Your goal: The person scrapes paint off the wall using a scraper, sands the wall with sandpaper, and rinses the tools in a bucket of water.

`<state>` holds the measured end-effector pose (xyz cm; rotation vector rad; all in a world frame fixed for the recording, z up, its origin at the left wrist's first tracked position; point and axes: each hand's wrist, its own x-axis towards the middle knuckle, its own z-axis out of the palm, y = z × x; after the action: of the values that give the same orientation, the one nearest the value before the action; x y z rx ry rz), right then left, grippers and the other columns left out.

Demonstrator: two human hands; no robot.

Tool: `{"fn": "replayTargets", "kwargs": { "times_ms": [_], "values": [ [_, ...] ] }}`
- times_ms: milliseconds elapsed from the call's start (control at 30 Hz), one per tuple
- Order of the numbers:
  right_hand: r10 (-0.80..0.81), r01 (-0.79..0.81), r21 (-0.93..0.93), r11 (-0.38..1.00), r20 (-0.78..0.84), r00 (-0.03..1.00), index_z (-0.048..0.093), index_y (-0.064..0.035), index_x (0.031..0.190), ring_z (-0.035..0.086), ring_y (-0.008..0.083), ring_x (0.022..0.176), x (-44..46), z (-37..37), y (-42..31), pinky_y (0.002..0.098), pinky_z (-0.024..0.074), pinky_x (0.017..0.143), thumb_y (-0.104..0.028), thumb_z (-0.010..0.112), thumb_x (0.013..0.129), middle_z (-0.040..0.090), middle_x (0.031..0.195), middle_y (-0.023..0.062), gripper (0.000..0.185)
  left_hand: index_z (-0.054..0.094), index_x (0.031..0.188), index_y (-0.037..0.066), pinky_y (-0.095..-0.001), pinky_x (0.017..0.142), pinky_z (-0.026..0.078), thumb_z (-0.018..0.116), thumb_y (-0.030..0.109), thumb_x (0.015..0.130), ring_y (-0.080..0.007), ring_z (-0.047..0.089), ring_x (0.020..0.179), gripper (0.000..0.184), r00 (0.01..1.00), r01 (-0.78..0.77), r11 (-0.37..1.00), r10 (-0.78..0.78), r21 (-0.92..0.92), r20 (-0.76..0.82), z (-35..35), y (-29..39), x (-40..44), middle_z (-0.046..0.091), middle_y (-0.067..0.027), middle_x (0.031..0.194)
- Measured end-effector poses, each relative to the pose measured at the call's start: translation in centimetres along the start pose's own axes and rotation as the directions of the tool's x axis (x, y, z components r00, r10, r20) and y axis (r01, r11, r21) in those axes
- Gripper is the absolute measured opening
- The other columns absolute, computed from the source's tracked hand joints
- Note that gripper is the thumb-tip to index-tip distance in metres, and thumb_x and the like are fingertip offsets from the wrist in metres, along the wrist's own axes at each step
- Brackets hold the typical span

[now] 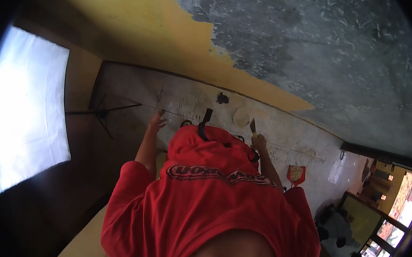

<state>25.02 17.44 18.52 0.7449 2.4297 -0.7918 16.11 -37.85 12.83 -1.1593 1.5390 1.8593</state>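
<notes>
Dark-bladed, yellow-handled scraper (254,129) gripped in the right hand (258,142), near the wall edge of a stained tiled floor (301,135); left hand (157,121) open, fingers spread. Patchy yellow-and-grey wall (287,53).

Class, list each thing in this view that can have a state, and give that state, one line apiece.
Wall: yellow coat partly gone, grey surface showing, ragged edge
Scraper: held, blade pointing away from the person
Right hand: closed around the scraper's handle
Left hand: empty, fingers apart
Tiled floor: stained and smudged
White panel: brightly lit
Stand: legs spread
Red shirt: worn
</notes>
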Motion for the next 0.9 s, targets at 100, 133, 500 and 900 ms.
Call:
{"fn": "replayTargets", "kwargs": {
  "times_ms": [100,133,500,900],
  "values": [
    [-0.345,0.326,-0.192,0.926,-0.073,0.936,0.051,-0.0027,0.106,0.063,0.0383,0.089,1.8,-9.5,-9.6,0.0454,0.0514,0.076,-0.018,0.063,0.076,0.062,0.094,0.0217,0.036,0.047,0.132,0.018,-0.0471,0.081,0.047,0.053,0.040,0.089,-0.0285,0.058,0.106,0.049,0.999,-0.019,0.997,0.016,0.076,0.036,6.0,-0.2,-3.2,0.045,-0.0011,0.137],
    [-0.466,0.398,-0.405,0.823,-0.082,0.881,0.048,-0.0035,0.112,0.063,0.0380,0.088,1.6,-12.8,-12.6,0.0448,0.0519,0.075,-0.015,0.063,0.077,0.061,0.097,0.0220,0.040,0.049,0.131,0.018,-0.0465,0.081,0.047,0.054,0.039,0.088,-0.0280,0.058,0.104,0.048,0.997,-0.040,0.982,0.026,0.186,0.075,8.0,-0.5,-4.6,0.047,-0.0013,0.134],
    [-0.992,0.700,-0.712,-0.063,0.120,0.032,0.049,-0.0032,0.100,0.063,0.0358,0.078,-6.3,-38.6,-40.9,0.0453,0.0534,0.065,-0.017,0.059,0.082,0.058,0.095,0.0166,0.024,0.057,0.122,0.018,-0.0419,0.078,0.047,0.053,0.038,0.086,-0.0256,0.057,0.099,0.041,0.983,-0.104,0.993,0.096,-0.046,-0.156,16.3,-3.9,-12.0,0.054,-0.0018,0.123],
    [-0.724,0.183,-0.728,-0.661,0.555,-0.409,0.058,-0.0060,0.116,0.065,0.0313,0.088,-4.8,-38.7,-58.7,0.0383,0.0519,0.077,-0.021,0.066,0.081,0.065,0.104,0.0144,0.039,0.054,0.127,0.019,-0.0379,0.081,0.045,0.047,0.044,0.092,-0.0227,0.053,0.108,0.044,0.984,-0.164,0.919,0.176,-0.359,0.001,27.0,-1.0,0.8,0.052,-0.0017,0.130]
  ]
}}
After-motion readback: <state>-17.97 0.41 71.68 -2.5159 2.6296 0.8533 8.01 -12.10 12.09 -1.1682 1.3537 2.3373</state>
